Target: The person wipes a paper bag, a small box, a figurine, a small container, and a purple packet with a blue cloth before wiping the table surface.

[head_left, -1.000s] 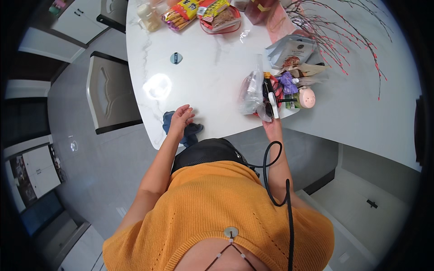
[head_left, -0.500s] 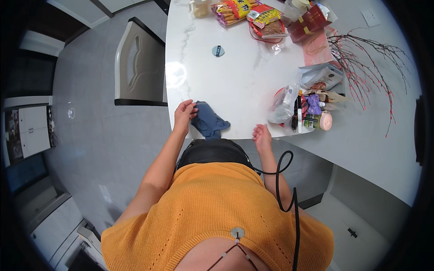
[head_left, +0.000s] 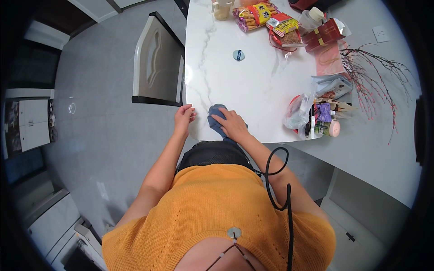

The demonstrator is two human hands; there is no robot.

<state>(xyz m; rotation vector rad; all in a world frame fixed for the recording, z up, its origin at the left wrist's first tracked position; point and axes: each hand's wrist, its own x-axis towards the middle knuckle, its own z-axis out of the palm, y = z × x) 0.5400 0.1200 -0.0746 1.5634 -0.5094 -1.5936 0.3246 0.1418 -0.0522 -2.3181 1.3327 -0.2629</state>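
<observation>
A crumpled blue cloth (head_left: 217, 109) lies on the white table near its front edge. My right hand (head_left: 235, 126) rests on top of the cloth, fingers pressed onto it and bent around its folds; part of the cloth is hidden beneath. Off the table's left edge, my left hand (head_left: 183, 118) hangs with loosely curled fingers apart and nothing in them. The cloth is a short way to its right. Beyond both hands, a small round pale-blue item (head_left: 238, 55) with a dark band lies on the tabletop.
Snack bags (head_left: 255, 16), a jug (head_left: 221, 10) and a dark red box (head_left: 323, 35) stand at the far side. A plastic bag (head_left: 298, 110) and small bottles crowd the right edge, by red-budded branches (head_left: 368, 86). A chair (head_left: 158, 63) stands left. A black cable (head_left: 289, 217) hangs over my right arm.
My right hand has come left from the table's front edge onto the cloth. My left hand has let the cloth's edge go and is now apart from it. The view has shifted slightly.
</observation>
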